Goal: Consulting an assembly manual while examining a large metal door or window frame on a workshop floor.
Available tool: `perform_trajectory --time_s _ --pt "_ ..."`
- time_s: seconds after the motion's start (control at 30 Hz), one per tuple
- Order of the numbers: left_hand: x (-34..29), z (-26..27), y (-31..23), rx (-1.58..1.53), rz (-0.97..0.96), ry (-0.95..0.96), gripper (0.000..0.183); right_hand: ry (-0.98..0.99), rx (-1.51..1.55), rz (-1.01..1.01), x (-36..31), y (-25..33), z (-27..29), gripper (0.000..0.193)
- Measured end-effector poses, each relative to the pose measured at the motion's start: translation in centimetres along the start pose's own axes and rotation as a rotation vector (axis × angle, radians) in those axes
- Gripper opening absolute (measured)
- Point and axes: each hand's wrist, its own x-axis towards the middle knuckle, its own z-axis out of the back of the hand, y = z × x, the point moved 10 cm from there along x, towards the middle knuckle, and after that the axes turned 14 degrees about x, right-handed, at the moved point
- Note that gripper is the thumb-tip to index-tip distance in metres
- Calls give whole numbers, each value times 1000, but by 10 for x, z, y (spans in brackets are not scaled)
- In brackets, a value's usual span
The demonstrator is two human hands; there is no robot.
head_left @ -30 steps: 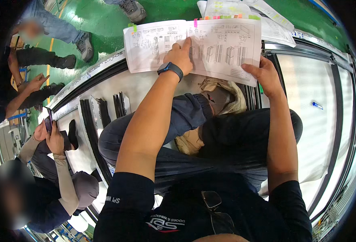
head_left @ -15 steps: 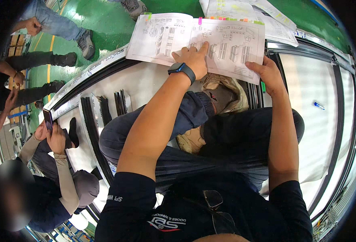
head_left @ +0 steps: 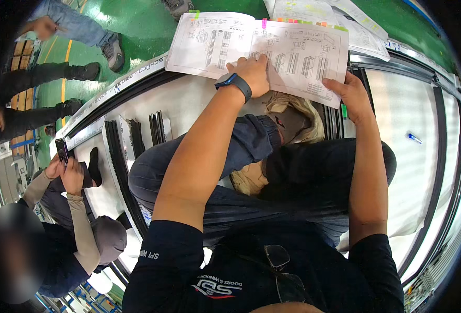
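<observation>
Seated cross-legged on white panel (head_left: 199, 99). Left hand (head_left: 252, 73) flat on open booklet of drawings (head_left: 262, 52), fingers (head_left: 259, 61) pressed together, dark wristband (head_left: 234, 83) at wrist. Right hand (head_left: 351, 95) pinching booklet's lower right edge. Coloured tabs (head_left: 314, 23) along booklet's top edge. Blue pen (head_left: 414, 138) well apart, right. Green floor (head_left: 136, 26) beyond.

I'm looking at a factory workshop: green painted floor (head_left: 136, 26) with yellow lines at upper left, long metal frame rails (head_left: 115, 151) centre-left, technical drawings (head_left: 262, 52) spread at top
</observation>
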Motion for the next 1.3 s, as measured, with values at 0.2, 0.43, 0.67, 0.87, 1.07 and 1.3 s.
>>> perform_trajectory --time_s 0.2,0.43,0.67,0.87,1.07,1.3 --pt "1 -8 6 -87 -192 50 66 6 -17 -5 2 0 -1 40" --pt "-3 -5 2 -74 -146 -1 75 8 -37 13 4 -2 4 42" --pt "-6 -5 3 -44 -145 -9 77 19 -8 24 5 -2 2 43" --pt "-5 -5 2 -30 -139 -13 78 -6 -45 21 0 3 2 42" --pt "-5 -6 4 -18 -136 -17 79 8 -36 31 0 5 -1 41" --pt "-6 -5 4 -38 -118 25 79 0 -43 18 -1 4 -1 42"
